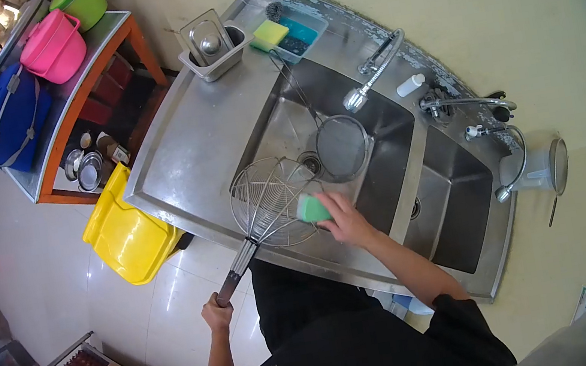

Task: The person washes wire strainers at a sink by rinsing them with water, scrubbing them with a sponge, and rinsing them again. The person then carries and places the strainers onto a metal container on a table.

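Observation:
My left hand (217,312) is closed around the dark grip of a large wire skimmer (246,255), whose round, coiled head extends over the near edge of the left sink basin (271,126). In my right hand (348,222) is a green sponge (312,209), held against or just over the right side of the skimmer's wires; exact contact cannot be told. A round mesh strainer (342,147) lies in the basin beyond, beside the drain, its long handle leaning on the far left corner.
A sprayer tap (356,99) hangs over the divider, with a second basin (438,199) to the right. At the back stand a tub (301,34) holding a yellow sponge (271,33) and a steel container (216,62). A yellow bin (130,234) stands left of the counter.

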### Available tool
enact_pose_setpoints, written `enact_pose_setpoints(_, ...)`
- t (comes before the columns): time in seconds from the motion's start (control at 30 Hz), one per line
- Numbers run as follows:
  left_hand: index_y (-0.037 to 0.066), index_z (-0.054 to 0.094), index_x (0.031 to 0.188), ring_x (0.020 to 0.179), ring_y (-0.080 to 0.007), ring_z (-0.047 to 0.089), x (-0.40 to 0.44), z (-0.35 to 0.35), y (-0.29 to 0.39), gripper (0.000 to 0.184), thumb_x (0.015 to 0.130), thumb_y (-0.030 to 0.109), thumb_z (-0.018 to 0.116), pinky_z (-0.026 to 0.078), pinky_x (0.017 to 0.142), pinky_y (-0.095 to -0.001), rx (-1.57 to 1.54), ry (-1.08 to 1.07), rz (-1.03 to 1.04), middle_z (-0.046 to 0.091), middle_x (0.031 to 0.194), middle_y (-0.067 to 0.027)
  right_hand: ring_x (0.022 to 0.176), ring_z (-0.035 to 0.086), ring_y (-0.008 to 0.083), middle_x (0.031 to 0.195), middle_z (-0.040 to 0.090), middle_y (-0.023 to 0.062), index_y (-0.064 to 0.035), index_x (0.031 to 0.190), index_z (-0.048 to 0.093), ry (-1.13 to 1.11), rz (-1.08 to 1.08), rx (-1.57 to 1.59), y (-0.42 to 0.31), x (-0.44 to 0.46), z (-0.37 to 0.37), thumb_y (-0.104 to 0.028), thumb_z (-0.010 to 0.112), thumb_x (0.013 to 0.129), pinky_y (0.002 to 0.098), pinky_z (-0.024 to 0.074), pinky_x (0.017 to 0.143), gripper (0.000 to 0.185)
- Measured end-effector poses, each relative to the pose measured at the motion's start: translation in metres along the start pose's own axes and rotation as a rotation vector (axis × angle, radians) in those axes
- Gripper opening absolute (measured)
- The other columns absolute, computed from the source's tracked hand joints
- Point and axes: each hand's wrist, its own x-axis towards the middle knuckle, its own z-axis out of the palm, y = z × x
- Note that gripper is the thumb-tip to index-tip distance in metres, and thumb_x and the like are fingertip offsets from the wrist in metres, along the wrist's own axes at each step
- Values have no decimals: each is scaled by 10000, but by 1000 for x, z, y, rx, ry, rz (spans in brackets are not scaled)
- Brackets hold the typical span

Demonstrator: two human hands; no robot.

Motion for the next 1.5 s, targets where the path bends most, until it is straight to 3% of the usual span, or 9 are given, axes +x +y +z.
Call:
enact_pose_setpoints(0.2,72,558,675,644,-445,618,-4,8,-11,120,720,153,634,502,581,-503,2,-4,-21,609,640,-210,1163,515,388,1258,513,190,-66,1486,375,-298,-246,-130,-1,0,-43,-113,717,840,455,407,1036,732)
enact_pose_setpoints(0.33,79,558,665,639,-445,617,-2,19,-9,126,728,163,627,499,573,-504,-32,29,-14,609,634,-202,1187,507,415,1276,509,228,-20,1492,342,14,238,130,20,47,-42,-87,583,941,411,392,1053,605)
enact_pose_setpoints(0.43,87,558,665,646,-440,621,-3,28,-6,129,731,174,625,498,573,-506,-41,20,-39,618,645,-195,1205,499,418,1309,486,242,9,1493,311,75,34,83,30,56,-6,-94,554,962,408,388,1054,592)
enact_pose_setpoints(0.77,116,582,666,610,-355,650,6,5,-31,70,682,167,628,521,579,-456,88,6,60,638,627,-125,1197,509,401,1288,492,239,4,1492,309,40,178,21,74,17,-1,-74,572,940,408,398,1044,616)
enact_pose_setpoints(0.9,110,589,670,612,-356,650,11,10,-30,67,683,165,625,523,579,-455,93,-5,47,640,631,-127,1132,529,379,1219,521,211,-34,1504,357,60,-51,129,10,76,-21,-108,626,920,414,416,1004,648)
enact_pose_setpoints(1.07,111,595,673,620,-359,654,9,15,-20,71,688,173,626,520,576,-464,73,4,18,643,638,-136,1055,535,348,1187,547,184,-235,1504,423,-167,-149,-116,-35,90,-11,-207,632,919,411,438,897,622)
enact_pose_setpoints(1.3,121,611,690,642,-379,658,-6,12,-16,74,720,188,617,521,589,-477,49,12,-68,641,640,-153,1004,565,361,1095,558,172,-276,1449,498,-169,-14,-174,11,143,8,-239,576,945,452,455,894,512)
enact_pose_setpoints(1.4,111,623,704,640,-385,655,-8,23,-13,97,735,203,617,523,600,-486,17,13,-65,643,643,-165,1015,569,360,1098,567,168,-301,1441,506,-322,-376,-268,-36,145,-3,-260,574,949,462,457,897,498)
enact_pose_setpoints(1.5,104,625,702,634,-390,652,-7,27,-13,104,738,202,615,524,597,-483,5,2,-83,647,648,-168,1028,572,356,1110,581,160,-324,1427,518,-425,-396,-274,-34,159,-2,-285,576,948,472,458,903,484)
